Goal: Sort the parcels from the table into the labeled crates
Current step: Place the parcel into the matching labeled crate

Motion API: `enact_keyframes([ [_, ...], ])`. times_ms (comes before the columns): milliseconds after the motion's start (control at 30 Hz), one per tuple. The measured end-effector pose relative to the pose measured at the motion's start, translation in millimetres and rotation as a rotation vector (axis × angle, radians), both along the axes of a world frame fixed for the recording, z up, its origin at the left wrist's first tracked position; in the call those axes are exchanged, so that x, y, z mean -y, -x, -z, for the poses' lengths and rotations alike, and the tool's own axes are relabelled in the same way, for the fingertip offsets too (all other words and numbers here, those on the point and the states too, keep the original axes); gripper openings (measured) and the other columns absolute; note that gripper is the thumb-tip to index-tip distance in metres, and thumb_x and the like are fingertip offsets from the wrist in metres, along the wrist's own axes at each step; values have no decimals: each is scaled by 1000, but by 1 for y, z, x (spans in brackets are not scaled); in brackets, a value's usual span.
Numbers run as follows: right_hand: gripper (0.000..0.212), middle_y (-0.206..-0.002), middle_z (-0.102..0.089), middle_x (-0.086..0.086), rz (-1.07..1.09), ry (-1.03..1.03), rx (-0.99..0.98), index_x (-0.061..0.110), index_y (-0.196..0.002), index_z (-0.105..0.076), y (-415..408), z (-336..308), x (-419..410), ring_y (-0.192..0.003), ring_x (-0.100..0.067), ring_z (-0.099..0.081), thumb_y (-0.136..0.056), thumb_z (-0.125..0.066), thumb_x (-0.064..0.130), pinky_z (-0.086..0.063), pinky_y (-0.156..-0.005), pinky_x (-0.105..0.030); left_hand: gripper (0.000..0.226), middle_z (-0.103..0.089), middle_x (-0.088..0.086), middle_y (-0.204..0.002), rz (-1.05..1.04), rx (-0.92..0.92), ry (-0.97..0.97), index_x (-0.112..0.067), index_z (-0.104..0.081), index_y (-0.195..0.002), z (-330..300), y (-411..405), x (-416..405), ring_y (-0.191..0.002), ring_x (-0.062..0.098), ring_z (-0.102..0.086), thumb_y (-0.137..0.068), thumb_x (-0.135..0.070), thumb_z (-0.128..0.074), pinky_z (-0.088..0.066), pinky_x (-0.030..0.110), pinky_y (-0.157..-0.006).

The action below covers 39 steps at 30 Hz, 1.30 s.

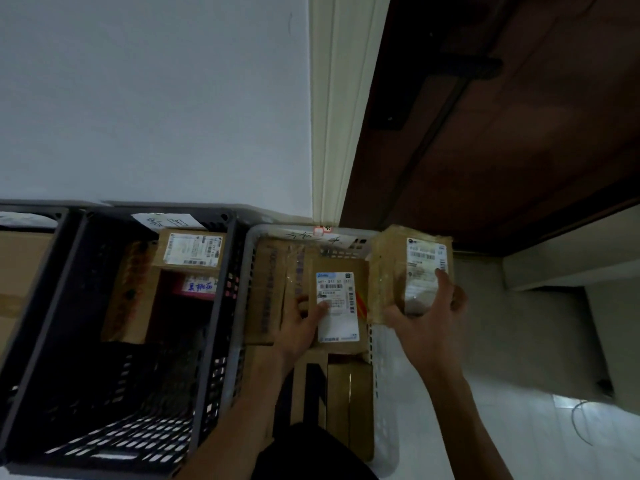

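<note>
My right hand [427,320] grips a taped brown parcel [391,268] with a white shipping label, held above the right edge of the white crate [375,344]. My left hand [299,323] holds a flat cardboard parcel [341,306] with a white label inside that white crate, thumb on the label. More cardboard boxes lie under and beside it in the crate. A handwritten paper label [311,239] sits on the crate's far rim.
A dark crate [214,341] to the left holds a few cardboard parcels [192,252] at its far end and bears a paper label [166,221]. Another dark crate [52,237] with a large box stands at far left. White wall behind; brown door and pale floor to the right.
</note>
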State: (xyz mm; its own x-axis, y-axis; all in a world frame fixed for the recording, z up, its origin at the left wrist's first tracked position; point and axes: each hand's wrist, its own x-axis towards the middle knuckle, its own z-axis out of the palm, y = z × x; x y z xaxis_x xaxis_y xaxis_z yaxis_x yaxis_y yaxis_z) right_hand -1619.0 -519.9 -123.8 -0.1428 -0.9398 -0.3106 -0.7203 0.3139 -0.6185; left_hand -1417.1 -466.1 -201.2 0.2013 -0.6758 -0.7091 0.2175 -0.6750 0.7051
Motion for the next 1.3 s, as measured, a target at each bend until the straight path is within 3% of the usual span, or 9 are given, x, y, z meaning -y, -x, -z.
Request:
enact_keyframes([
  [200,106,-143,-29,-5,42,24,67,35,-148,-20,18,5,-1,-125,-32,-47,-61,-77,57,-54,-93,-55,46,-66,2,-119,143,73,63,-26,-34,-134,16,22,19,-86,13,-75,-98,-39,-60,-62,33,-69],
  [367,116,-140,-40,-7,28,-12,132,39,-149,-22,27,13,-6,-118,-27,-55,-54,-76,76,-60,-84,-51,44,-59,-7,-122,221,213,117,-21,-29,-140,27,46,22,-93,5,-68,-104,-36,-49,-61,26,-75],
  [433,112,-142,-38,-8,32,-13,117,37,-150,-22,26,13,-9,-119,-27,-53,-60,-79,68,-58,-86,-51,45,-54,4,-133,280,293,102,-22,-26,-143,37,50,18,-104,12,-65,-104,-35,-46,-60,25,-78],
  [567,111,-142,-37,-11,41,-10,81,33,-151,-22,31,17,-14,-119,-28,-51,-59,-72,68,-58,-86,-52,62,-47,11,-141,453,395,42,-36,-16,-150,51,53,11,-116,27,-60,-98,-41,-50,-61,45,-86],
  [700,109,-138,-45,-6,22,-5,88,39,-149,-23,35,25,-12,-118,-30,-56,-59,-72,74,-59,-82,-54,61,-38,5,-145,588,865,215,-23,-25,-149,35,56,39,-130,23,-44,-98,-38,-53,-48,36,-100],
  [800,108,-142,-39,-8,24,-7,59,36,-150,-23,34,26,-13,-123,-30,-51,-61,-75,68,-58,-85,-54,73,-13,8,-165,880,977,256,-23,-6,-158,38,53,70,-153,31,-9,-100,-44,-46,-18,49,-123],
  [867,104,-146,-34,-11,31,-6,47,34,-151,-23,36,27,-15,-125,-31,-48,-68,-84,54,-57,-87,-54,80,-1,7,-168,1048,1016,237,-26,7,-158,49,49,81,-154,31,4,-101,-48,-44,-6,56,-124],
  [933,102,-148,-32,-11,40,6,41,34,-151,-22,37,28,-15,-127,-32,-46,-72,-86,47,-56,-88,-55,80,-5,5,-168,1105,1022,274,-27,5,-159,56,44,87,-154,30,1,-100,-50,-44,-10,57,-123],
  [1300,105,-145,-32,-10,18,24,37,33,-152,-20,29,29,-7,-117,-29,-53,-72,-86,46,-58,-81,-49,80,-10,3,-166,1202,1006,336,-25,1,-160,67,34,78,-154,28,-5,-100,-56,-42,-10,51,-125],
])
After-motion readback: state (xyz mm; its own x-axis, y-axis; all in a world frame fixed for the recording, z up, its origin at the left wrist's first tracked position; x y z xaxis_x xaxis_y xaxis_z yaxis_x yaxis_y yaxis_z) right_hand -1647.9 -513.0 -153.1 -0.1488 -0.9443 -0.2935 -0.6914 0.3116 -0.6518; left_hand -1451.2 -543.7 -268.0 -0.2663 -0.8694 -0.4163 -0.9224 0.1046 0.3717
